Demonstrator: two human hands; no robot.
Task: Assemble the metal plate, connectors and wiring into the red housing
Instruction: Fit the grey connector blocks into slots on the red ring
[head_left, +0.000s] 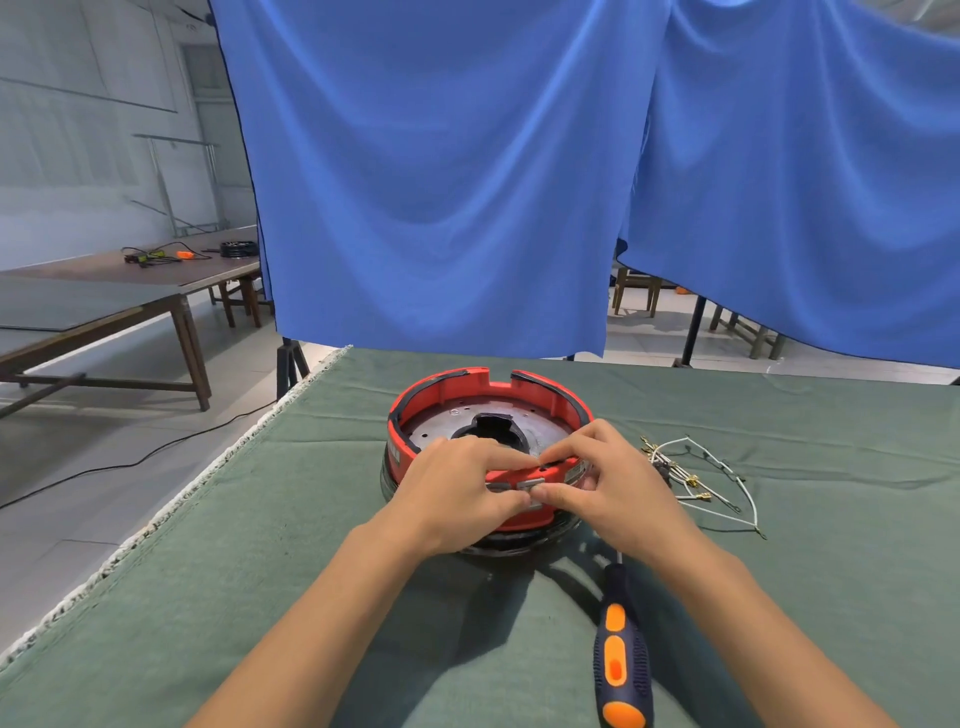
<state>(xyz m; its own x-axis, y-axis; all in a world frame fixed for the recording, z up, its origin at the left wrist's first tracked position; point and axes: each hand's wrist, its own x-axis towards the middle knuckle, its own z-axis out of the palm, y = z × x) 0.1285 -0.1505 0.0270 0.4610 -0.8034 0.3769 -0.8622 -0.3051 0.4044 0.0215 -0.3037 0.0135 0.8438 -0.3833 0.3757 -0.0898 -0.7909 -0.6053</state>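
On a green-clothed table (270, 545), red housing (447, 395) steadied by left hand (457, 493) and right hand (613, 483), fingertips pinching a small metal connector (530, 486) at its near rim, probably for seating; wiring (696, 483) waiting just right, screwdriver (621, 649) nearby.

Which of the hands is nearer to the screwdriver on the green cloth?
Right. The right hand is just above the screwdriver; the left hand works farther left, on the red housing.

No legible text, brand, number or sign in the head view. Red housing (488, 415), centre of frame: pale label patch on its left outer wall and a silver strip on its near rim, both too blurred to read.
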